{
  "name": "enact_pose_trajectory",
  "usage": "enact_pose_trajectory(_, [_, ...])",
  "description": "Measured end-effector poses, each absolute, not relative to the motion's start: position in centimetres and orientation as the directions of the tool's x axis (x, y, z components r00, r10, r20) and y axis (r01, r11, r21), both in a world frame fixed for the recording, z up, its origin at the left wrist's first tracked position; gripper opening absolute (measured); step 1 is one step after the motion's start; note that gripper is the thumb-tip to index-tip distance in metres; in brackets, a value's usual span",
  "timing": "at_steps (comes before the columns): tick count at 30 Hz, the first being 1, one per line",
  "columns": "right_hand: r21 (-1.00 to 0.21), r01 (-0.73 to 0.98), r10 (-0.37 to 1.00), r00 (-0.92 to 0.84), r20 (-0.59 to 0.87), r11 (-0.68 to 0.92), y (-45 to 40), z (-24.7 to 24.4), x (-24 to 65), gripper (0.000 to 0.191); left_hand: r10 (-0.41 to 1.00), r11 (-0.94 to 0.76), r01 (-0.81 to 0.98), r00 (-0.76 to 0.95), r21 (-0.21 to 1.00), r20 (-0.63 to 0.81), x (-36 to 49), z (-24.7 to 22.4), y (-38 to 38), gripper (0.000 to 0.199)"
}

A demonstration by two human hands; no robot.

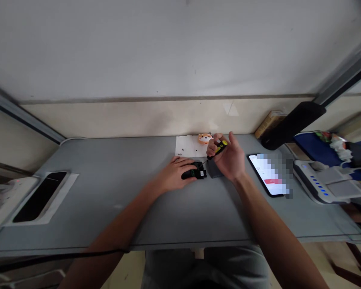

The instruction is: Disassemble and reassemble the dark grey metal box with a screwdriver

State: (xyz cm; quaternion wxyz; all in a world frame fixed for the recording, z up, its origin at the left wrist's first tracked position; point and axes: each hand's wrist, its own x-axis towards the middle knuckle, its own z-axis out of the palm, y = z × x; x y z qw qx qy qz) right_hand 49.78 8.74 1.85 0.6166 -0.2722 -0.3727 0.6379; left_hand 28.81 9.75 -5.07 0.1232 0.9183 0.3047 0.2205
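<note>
My right hand (231,158) grips a black-and-yellow screwdriver (221,148), its handle tilted up between the fingers and thumb. The thin shaft slants down to the left, and its tip meets a small black device (201,173) with some green parts and a white label. I cannot tell what kind of device it is. My left hand (180,173) holds this device against the desk, fingers over its left side and hiding part of it. Beside it, partly under my right hand, lies a dark grey block-like object (214,170).
Behind my hands, several tiny dark pieces, perhaps screws, lie on a white paper (186,147) with an orange animal-faced case (204,139). A lit phone (267,176), a power strip (315,184) and a black cylinder (293,124) stand right. Another phone (40,196) lies left.
</note>
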Motion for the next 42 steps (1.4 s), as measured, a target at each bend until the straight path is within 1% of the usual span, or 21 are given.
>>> enact_pose_trajectory(3, [-0.792, -0.610, 0.993, -0.109, 0.054, -0.024, 8.8, 1.9, 49.9, 0.022, 0.643, -0.759, 0.516, 0.689, 0.397, 0.334, 29.3, -5.2, 9.6, 0.024])
enact_pose_trajectory(6, [-0.775, -0.631, 0.995, -0.090, 0.037, -0.028, 8.7, 1.6, 49.9, 0.019, 0.667, -0.737, 0.530, 0.673, 0.419, 0.321, 29.7, -5.2, 9.5, 0.024])
enact_pose_trajectory(8, [-0.779, -0.627, 0.998, -0.040, 0.052, 0.015, 8.7, 1.3, 49.9, 0.023, 0.675, -0.730, 0.540, 0.667, 0.419, 0.315, 29.8, -5.2, 9.4, 0.025])
enact_pose_trajectory(10, [-0.798, -0.600, 0.998, -0.002, 0.067, 0.052, 8.7, 1.2, 49.9, 0.032, 0.676, -0.730, 0.546, 0.669, 0.412, 0.310, 29.9, -5.1, 9.3, 0.025])
enact_pose_trajectory(13, [-0.842, -0.534, 0.997, 0.028, 0.070, 0.074, 8.7, 1.4, 49.9, 0.049, 0.670, -0.736, 0.550, 0.674, 0.395, 0.310, 30.0, -5.0, 9.2, 0.025])
enact_pose_trajectory(16, [-0.879, -0.467, 0.995, 0.042, 0.089, 0.098, 8.7, 1.5, 49.6, 0.058, 0.660, -0.747, 0.548, 0.680, 0.377, 0.319, 29.9, -4.9, 9.2, 0.025])
enact_pose_trajectory(18, [-0.881, -0.454, 0.992, 0.056, 0.117, 0.129, 8.8, 1.5, 49.4, 0.057, 0.650, -0.756, 0.544, 0.689, 0.364, 0.322, 29.8, -4.8, 9.1, 0.025])
enact_pose_trajectory(20, [-0.869, -0.473, 0.989, 0.067, 0.133, 0.149, 9.0, 1.5, 49.3, 0.052, 0.642, -0.763, 0.542, 0.696, 0.352, 0.321, 29.7, -4.8, 9.1, 0.026])
enact_pose_trajectory(26, [-0.844, -0.532, 0.997, 0.009, 0.080, 0.073, 9.0, 1.7, 49.8, 0.033, 0.630, -0.774, 0.534, 0.704, 0.339, 0.329, 29.4, -4.7, 9.2, 0.027])
enact_pose_trajectory(27, [-0.844, -0.531, 0.997, 0.018, 0.081, 0.078, 8.9, 1.6, 49.8, 0.035, 0.629, -0.775, 0.535, 0.704, 0.335, 0.330, 29.4, -4.7, 9.2, 0.027])
enact_pose_trajectory(29, [-0.848, -0.520, 0.995, 0.037, 0.096, 0.101, 8.8, 1.6, 49.9, 0.043, 0.628, -0.777, 0.541, 0.703, 0.324, 0.333, 29.4, -4.7, 9.2, 0.026])
enact_pose_trajectory(32, [-0.878, -0.461, 0.991, 0.046, 0.123, 0.130, 8.7, 1.2, 49.9, 0.055, 0.626, -0.779, 0.543, 0.703, 0.313, 0.338, 29.4, -4.7, 9.1, 0.026])
enact_pose_trajectory(37, [-0.927, -0.318, 0.979, 0.098, 0.178, 0.200, 9.2, 0.5, 49.7, 0.062, 0.620, -0.785, 0.538, 0.697, 0.307, 0.361, 29.6, -4.7, 9.1, 0.026])
enact_pose_trajectory(39, [-0.915, -0.333, 0.973, 0.106, 0.203, 0.227, 9.4, 0.4, 49.4, 0.062, 0.621, -0.784, 0.537, 0.694, 0.311, 0.366, 29.7, -4.8, 9.2, 0.026])
enact_pose_trajectory(42, [-0.891, -0.408, 0.980, 0.068, 0.187, 0.198, 9.3, 0.7, 49.4, 0.058, 0.624, -0.781, 0.538, 0.696, 0.317, 0.355, 29.7, -4.9, 9.2, 0.025])
